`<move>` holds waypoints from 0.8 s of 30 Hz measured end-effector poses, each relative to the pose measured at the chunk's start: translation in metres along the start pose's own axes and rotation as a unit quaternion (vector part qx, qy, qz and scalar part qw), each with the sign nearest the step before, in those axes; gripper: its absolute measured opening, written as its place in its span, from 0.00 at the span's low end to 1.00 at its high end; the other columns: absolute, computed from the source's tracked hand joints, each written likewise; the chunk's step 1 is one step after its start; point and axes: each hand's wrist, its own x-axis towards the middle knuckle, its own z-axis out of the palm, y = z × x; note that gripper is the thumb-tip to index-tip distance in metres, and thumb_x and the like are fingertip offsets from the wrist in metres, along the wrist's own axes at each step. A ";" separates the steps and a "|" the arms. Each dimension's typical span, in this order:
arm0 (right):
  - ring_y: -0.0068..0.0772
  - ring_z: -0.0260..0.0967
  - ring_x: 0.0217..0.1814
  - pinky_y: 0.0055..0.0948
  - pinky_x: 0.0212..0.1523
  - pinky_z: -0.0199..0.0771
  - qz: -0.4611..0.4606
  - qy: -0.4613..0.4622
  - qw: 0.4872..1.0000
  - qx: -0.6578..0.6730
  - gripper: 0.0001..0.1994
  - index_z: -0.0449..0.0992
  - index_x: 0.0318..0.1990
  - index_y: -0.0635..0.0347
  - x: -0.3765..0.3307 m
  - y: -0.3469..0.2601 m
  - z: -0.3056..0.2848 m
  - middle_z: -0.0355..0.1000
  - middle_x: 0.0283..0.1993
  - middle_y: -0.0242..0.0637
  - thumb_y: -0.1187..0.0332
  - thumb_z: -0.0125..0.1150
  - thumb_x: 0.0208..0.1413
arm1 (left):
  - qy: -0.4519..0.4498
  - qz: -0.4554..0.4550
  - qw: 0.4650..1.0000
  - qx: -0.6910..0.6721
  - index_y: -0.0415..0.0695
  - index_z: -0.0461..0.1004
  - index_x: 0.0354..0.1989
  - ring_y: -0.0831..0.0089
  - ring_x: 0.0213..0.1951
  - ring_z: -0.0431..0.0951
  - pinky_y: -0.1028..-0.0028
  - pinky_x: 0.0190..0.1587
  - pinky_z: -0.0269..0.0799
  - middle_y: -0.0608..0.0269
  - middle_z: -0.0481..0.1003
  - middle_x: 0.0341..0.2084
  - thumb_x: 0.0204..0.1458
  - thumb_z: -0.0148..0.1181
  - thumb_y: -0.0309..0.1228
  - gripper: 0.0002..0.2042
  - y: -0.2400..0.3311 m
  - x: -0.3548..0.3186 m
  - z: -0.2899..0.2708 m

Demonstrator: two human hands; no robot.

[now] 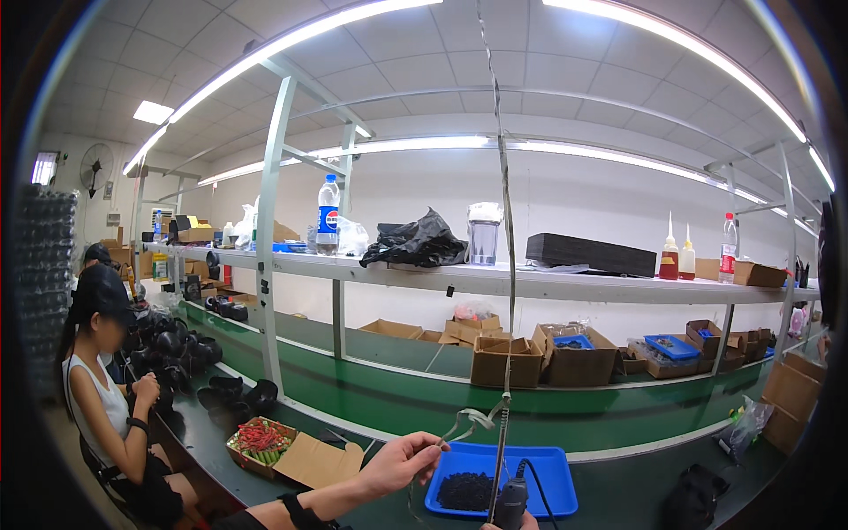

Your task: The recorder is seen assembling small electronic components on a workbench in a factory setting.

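The tray (539, 468) at the bottom middle was bright blue, with a black pile (466, 490) in it. The bench (397, 402) was green. A box (261, 442) at the lower left held red and green bits.

Tray (556, 468) is looking like glossy blue plastic; bench (397, 402) is showing smooth matt green; boxes (505, 360) are reading as rough brown cardboard; bag (415, 243) is looking like crinkled shiny black plastic.
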 end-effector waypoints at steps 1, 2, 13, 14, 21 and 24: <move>0.22 0.63 0.15 0.22 0.15 0.64 0.008 -0.007 1.000 -0.003 0.13 0.66 0.36 0.59 -0.001 -0.001 0.000 0.67 0.20 0.30 0.71 0.67 0.50 | 0.005 0.002 1.000 0.005 0.36 0.70 0.47 0.85 0.26 0.68 0.82 0.29 0.67 0.70 0.69 0.25 0.63 0.48 0.32 0.12 0.003 -0.001 0.001; 0.22 0.63 0.15 0.22 0.15 0.64 0.009 -0.007 1.000 -0.002 0.13 0.66 0.36 0.59 -0.001 -0.004 0.001 0.67 0.20 0.30 0.71 0.67 0.50 | 0.011 0.004 1.000 0.011 0.36 0.70 0.47 0.85 0.26 0.68 0.82 0.29 0.67 0.70 0.69 0.25 0.63 0.48 0.32 0.12 0.006 -0.002 0.002; 0.20 0.63 0.17 0.20 0.18 0.63 -0.011 0.034 0.999 -0.027 0.14 0.69 0.36 0.59 0.001 -0.006 -0.002 0.67 0.22 0.29 0.72 0.70 0.47 | 0.022 0.000 1.000 0.012 0.38 0.70 0.46 0.85 0.26 0.68 0.83 0.28 0.67 0.70 0.69 0.25 0.63 0.47 0.31 0.11 0.002 -0.002 0.002; 0.20 0.62 0.17 0.20 0.18 0.62 -0.016 0.020 0.999 -0.039 0.11 0.70 0.36 0.59 0.003 -0.008 -0.002 0.67 0.21 0.28 0.69 0.68 0.49 | 0.032 -0.008 0.999 0.014 0.38 0.69 0.47 0.85 0.26 0.68 0.83 0.28 0.67 0.70 0.69 0.25 0.63 0.47 0.31 0.11 0.004 -0.001 0.004; 0.24 0.67 0.21 0.25 0.19 0.69 0.017 -0.001 1.000 0.024 0.15 0.66 0.40 0.64 0.021 0.006 -0.011 0.69 0.28 0.36 0.78 0.66 0.49 | 0.033 -0.029 0.998 0.038 0.39 0.69 0.47 0.81 0.25 0.69 0.81 0.28 0.67 0.67 0.69 0.25 0.63 0.45 0.30 0.10 0.003 -0.004 0.003; 0.24 0.67 0.21 0.24 0.19 0.69 0.030 0.001 0.999 0.039 0.14 0.66 0.39 0.64 0.021 0.000 -0.010 0.69 0.29 0.36 0.78 0.66 0.49 | 0.033 -0.022 0.998 0.041 0.38 0.69 0.46 0.82 0.25 0.69 0.82 0.26 0.65 0.68 0.69 0.25 0.63 0.44 0.30 0.10 0.004 -0.005 0.002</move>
